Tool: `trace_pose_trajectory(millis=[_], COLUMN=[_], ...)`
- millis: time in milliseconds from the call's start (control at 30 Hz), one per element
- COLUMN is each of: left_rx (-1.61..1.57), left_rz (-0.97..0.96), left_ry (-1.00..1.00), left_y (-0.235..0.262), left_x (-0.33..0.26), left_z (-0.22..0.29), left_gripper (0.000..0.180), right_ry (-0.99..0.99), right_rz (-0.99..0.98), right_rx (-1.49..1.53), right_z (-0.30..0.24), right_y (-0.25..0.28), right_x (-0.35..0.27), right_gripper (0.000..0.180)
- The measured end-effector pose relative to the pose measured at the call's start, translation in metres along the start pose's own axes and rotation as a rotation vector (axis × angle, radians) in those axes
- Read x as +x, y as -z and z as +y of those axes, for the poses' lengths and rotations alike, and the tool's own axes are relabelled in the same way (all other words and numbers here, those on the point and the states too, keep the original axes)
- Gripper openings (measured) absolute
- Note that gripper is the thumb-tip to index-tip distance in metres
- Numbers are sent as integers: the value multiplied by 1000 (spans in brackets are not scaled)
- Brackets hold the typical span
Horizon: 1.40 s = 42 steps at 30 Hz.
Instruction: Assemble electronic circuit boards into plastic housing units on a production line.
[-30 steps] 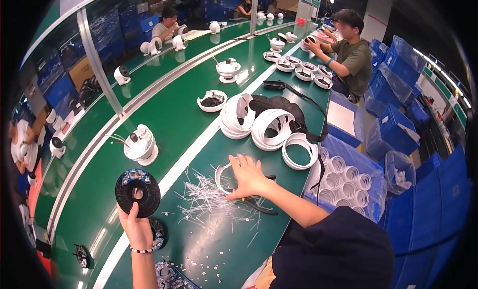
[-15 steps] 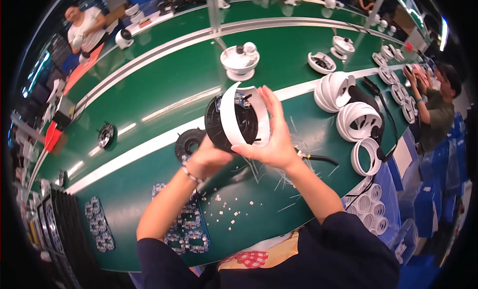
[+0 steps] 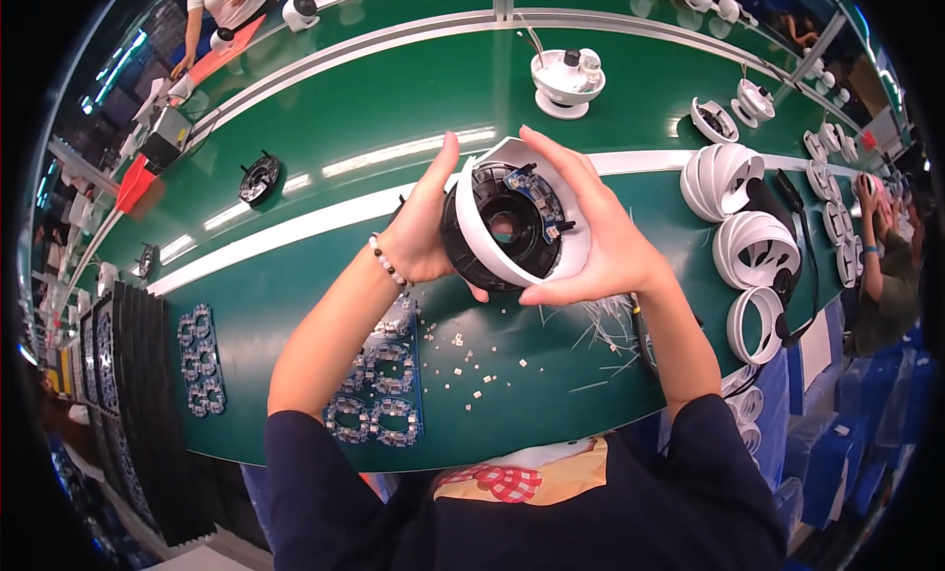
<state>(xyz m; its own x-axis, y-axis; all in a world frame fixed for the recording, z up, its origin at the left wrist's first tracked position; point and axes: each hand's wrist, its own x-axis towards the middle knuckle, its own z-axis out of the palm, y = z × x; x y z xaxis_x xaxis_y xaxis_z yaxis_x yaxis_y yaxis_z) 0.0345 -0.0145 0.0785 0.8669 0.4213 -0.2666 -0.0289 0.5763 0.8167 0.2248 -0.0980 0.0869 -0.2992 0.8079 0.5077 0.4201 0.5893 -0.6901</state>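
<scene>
Over the bench, both hands hold a round assembly. My right hand [image 3: 615, 241] curves round a white ring-shaped shell [image 3: 474, 222], its thumb on the lower rim and its fingers along the far side. Through the shell shows a black round plastic base [image 3: 461, 261] with a central hole. A small curved blue circuit board [image 3: 532, 192] sits on the base inside the shell. My left hand [image 3: 421, 228] cups the base's left side, thumb raised and a fingertip showing underneath; its other fingers are partly hidden. Whether shell and base are fully seated, I cannot tell.
Circuit board panels [image 3: 399, 418] and small white pieces [image 3: 472, 379] lie on the green bench [image 3: 266, 374]. White rings [image 3: 753, 325] and black cables stand at the right. Beyond is a green conveyor [image 3: 394, 98] carrying a white dome assembly [image 3: 568, 79]. Other people work farther off.
My left hand has risen from below to the assembly's left side. The assembly has turned, showing more of its inside. The whole view has shifted, with surroundings sliding right.
</scene>
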Motion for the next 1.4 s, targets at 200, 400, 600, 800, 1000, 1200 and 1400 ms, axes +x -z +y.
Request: trace_pose_trajectory(millis=[200,400,600,800,1000,1200,1400], left_rx=[-147,-448,-603,-507,-643,-636,-443], left_rz=[3,13,-71,-10,-269,-98,8], left_ry=[-86,-326,-412,-237,-216,-292,-430], left_y=[5,-6,-2,15,32,30,23], left_x=[-19,-4,-13,-26,-21,-18,-16], left_z=[-7,-40,-55,-43,-17,-23,-26], left_gripper=[99,81,82,90,91,74,70], right_ry=[-141,-64,-130,-179,105,37,7], right_rz=[230,327,355,394,87,74,361], right_rx=[31,-219,257,628,-16,2,640], right_z=[6,8,3,13,15,14,8], right_y=[-31,-59,-68,-61,-51,-59,-52], right_x=[3,2,17,19,25,19,18], right_gripper=[114,111,105,102,115,113,110])
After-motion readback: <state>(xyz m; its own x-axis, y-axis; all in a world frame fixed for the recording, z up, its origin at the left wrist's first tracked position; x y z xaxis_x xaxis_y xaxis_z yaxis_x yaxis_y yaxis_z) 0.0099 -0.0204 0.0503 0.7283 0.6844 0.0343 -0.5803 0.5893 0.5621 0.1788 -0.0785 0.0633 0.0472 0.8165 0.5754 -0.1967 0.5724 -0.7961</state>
